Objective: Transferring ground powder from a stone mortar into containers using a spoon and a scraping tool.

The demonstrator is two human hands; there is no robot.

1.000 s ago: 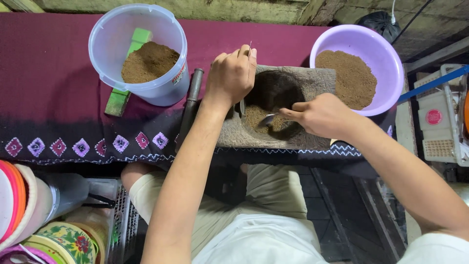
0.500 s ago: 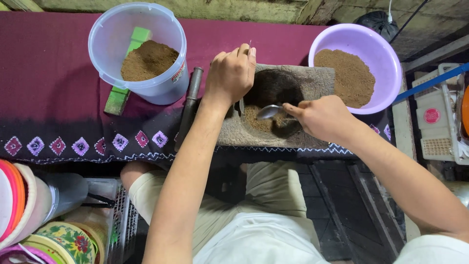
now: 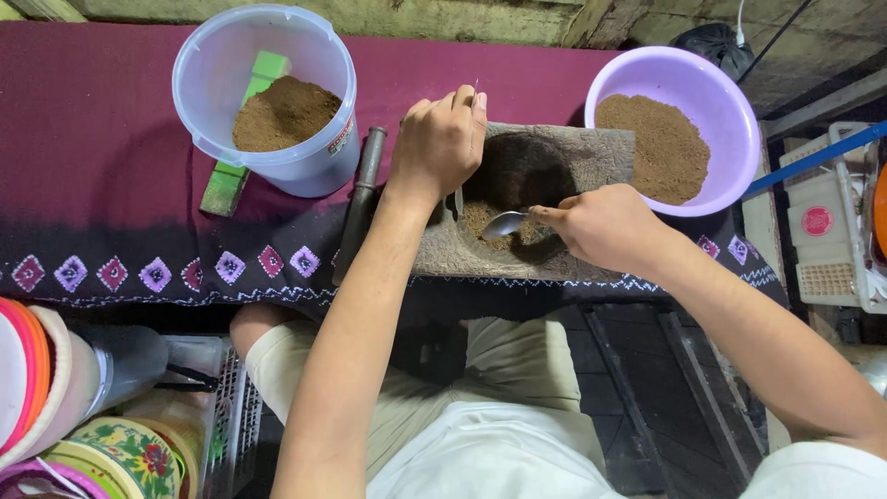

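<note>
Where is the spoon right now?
The spoon is in the right hand, its bowl over the brown powder in the stone mortar, beside the left hand.

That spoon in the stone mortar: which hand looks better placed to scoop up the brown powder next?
The right hand, probably: it holds the spoon with its bowl over the powder in the mortar. The left hand grips something thin at the mortar's rim.

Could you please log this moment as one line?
left hand: on stone mortar rim | right hand: spoon in brown powder

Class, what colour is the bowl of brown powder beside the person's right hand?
The bowl is light purple, seen clearly in the head view.
</note>
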